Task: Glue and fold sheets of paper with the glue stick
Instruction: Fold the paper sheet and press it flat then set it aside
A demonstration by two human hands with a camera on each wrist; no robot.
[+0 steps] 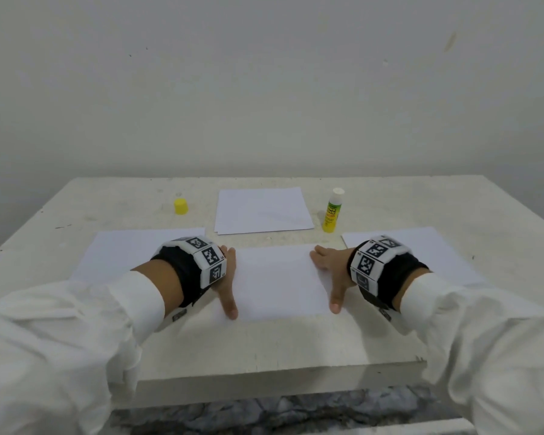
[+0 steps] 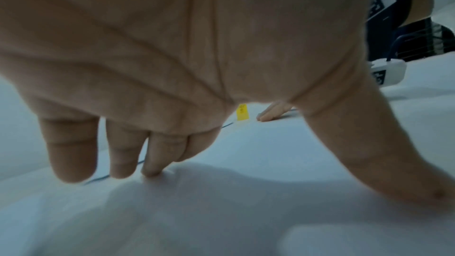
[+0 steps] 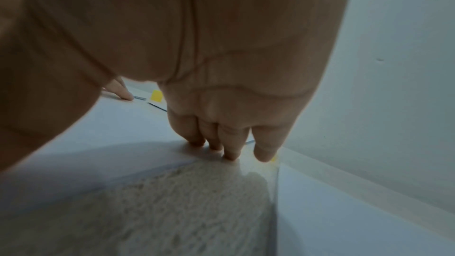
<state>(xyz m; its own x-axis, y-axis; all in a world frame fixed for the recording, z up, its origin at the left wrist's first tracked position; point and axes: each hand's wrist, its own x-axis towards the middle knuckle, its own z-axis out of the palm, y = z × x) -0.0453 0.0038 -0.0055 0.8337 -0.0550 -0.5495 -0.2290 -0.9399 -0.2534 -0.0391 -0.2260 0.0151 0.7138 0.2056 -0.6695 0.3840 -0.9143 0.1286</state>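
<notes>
Paper (image 1: 280, 281) white, flat, uncreased; hands, left hand (image 1: 228, 277) and right hand (image 1: 330, 271), spread, fingers pressing its side edges.

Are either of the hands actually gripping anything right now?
No. The left hand and right hand press flat, fingers straight, on the left and right edges of the centre sheet; nothing is gripped.

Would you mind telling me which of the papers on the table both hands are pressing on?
The centre sheet nearest the person: the left hand and right hand press its sides. The side sheets and far stack lie untouched.
</notes>
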